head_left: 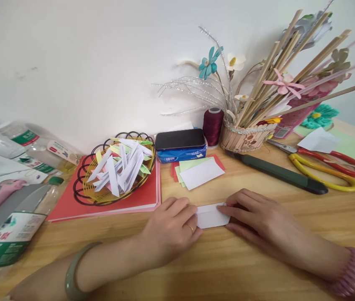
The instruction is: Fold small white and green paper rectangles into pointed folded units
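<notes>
A small white slip of paper (212,217) lies low over the wooden table, its upper edge folded over. My left hand (173,228) grips its left end, fingers curled and a ring showing on one of them. At the other end my right hand (254,215) pinches the paper, with fingertips on the fold. Just beyond sits a short stack of cut slips, a white slip (201,173) on top of green and red ones. To the left, folded paper strips (122,169) in white, green, yellow and pink fill a yellow and black basket (81,190).
Behind the slips, a phone (180,139) rests on a blue packet (182,154) beside a dark red thread spool (213,127). A craft pot (242,138) holds sticks and flowers. A dark green-handled tool (281,171) and scissors (328,173) lie right; plastic bottles (14,230) lie left.
</notes>
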Available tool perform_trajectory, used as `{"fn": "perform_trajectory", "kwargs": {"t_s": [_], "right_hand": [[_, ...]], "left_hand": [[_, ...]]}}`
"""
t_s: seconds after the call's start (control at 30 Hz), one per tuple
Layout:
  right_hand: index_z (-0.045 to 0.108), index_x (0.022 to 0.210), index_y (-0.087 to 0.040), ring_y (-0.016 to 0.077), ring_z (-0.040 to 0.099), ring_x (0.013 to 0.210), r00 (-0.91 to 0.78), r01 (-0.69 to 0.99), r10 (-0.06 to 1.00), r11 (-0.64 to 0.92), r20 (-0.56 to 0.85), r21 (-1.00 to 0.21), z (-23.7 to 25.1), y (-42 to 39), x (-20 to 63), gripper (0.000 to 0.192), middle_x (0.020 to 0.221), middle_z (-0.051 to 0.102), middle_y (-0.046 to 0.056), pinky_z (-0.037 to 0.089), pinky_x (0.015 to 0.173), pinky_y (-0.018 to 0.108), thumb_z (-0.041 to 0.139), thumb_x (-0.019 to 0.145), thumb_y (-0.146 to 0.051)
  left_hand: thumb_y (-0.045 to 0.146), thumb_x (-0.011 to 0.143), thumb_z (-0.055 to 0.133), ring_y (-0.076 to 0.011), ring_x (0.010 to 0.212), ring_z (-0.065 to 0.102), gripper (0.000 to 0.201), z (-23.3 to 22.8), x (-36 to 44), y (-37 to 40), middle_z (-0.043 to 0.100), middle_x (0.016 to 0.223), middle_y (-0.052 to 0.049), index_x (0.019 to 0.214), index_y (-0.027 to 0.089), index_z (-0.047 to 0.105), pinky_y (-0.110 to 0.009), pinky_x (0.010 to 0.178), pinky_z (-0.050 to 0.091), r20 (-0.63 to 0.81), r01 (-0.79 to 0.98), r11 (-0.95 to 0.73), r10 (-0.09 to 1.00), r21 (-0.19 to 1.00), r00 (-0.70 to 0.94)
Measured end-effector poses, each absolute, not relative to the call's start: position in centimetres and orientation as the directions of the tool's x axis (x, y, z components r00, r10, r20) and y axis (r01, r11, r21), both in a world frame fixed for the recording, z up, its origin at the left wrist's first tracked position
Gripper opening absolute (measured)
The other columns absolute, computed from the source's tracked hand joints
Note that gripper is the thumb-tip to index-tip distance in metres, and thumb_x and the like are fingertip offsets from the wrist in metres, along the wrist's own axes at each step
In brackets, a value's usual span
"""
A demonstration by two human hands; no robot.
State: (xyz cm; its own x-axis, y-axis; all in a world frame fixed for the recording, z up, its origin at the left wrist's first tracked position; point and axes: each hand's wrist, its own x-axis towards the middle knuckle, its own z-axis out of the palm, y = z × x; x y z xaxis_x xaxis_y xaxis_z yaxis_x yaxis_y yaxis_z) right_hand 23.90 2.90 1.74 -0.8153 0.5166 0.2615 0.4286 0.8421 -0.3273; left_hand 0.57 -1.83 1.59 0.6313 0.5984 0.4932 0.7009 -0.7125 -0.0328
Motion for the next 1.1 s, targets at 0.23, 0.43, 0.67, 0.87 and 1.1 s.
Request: {"fn": "perform_trajectory", "kwargs": {"t_s": [0.23, 0.43, 0.67, 0.87, 1.1], "right_hand": [[0.064, 0.095, -0.019, 0.0167, 0.056, 0.078, -0.758, 0.444, 0.558, 0.82, 0.336, -0.361, 1.39, 2.82, 23.87, 0.02, 0.087, 0.06, 0.007, 0.048, 0.066, 0.031, 0.045, 0.091, -0.02], [0.065, 0.094, -0.02, 0.0178, 0.058, 0.079, -0.733, 0.469, 0.606, 0.78, 0.309, -0.415, 1.34, 2.74, 23.77, 0.019, 0.088, 0.061, 0.008, 0.049, 0.066, 0.031, 0.046, 0.091, -0.024], [0.064, 0.087, -0.021, 0.0173, 0.058, 0.083, -0.709, 0.468, 0.66, 0.703, 0.247, -0.535, 0.91, 2.86, 23.93, 0.017, 0.092, 0.06, 0.007, 0.049, 0.07, 0.031, 0.047, 0.09, -0.021], [0.06, 0.084, -0.021, 0.0177, 0.055, 0.082, -0.691, 0.494, 0.693, 0.661, 0.207, -0.565, 1.13, 2.75, 23.58, 0.016, 0.089, 0.059, 0.006, 0.047, 0.069, 0.033, 0.046, 0.09, -0.022], [0.057, 0.081, -0.02, 0.0187, 0.053, 0.081, -0.677, 0.495, 0.714, 0.621, 0.178, -0.608, 1.33, 2.85, 23.3, 0.017, 0.086, 0.057, 0.006, 0.046, 0.07, 0.035, 0.044, 0.091, -0.023]], "left_hand": [[0.018, 0.085, 0.056, -0.0156, 0.077, 0.055, 0.015, 1.46, 0.31, -1.28, 0.066, 0.072, -0.002, 0.074, 0.017, 0.066, -0.028, 0.068, 0.049, 0.489, 0.684, -0.688, 0.696, 0.244, 0.525], [0.02, 0.077, 0.068, -0.0179, 0.081, 0.055, 0.006, 1.74, 0.18, -1.37, 0.068, 0.079, -0.002, 0.071, 0.019, 0.069, -0.032, 0.071, 0.049, 0.46, 0.681, -0.624, 0.768, 0.383, 0.445], [0.018, 0.072, 0.073, -0.0197, 0.087, 0.053, 0.008, 2.13, 0.34, -1.74, 0.068, 0.084, 0.0, 0.067, 0.02, 0.067, -0.034, 0.073, 0.048, 0.358, 0.711, -0.531, 0.845, 0.461, 0.398], [0.016, 0.075, 0.069, -0.0184, 0.087, 0.052, 0.007, 2.12, 0.63, -1.82, 0.065, 0.084, -0.001, 0.072, 0.019, 0.063, -0.034, 0.076, 0.046, 0.268, 0.721, -0.435, 0.9, 0.54, 0.343], [0.015, 0.08, 0.061, -0.0177, 0.085, 0.052, 0.009, 2.13, 0.78, -1.63, 0.064, 0.081, -0.001, 0.072, 0.019, 0.063, -0.033, 0.075, 0.045, 0.233, 0.713, -0.408, 0.913, 0.57, 0.336]]}}
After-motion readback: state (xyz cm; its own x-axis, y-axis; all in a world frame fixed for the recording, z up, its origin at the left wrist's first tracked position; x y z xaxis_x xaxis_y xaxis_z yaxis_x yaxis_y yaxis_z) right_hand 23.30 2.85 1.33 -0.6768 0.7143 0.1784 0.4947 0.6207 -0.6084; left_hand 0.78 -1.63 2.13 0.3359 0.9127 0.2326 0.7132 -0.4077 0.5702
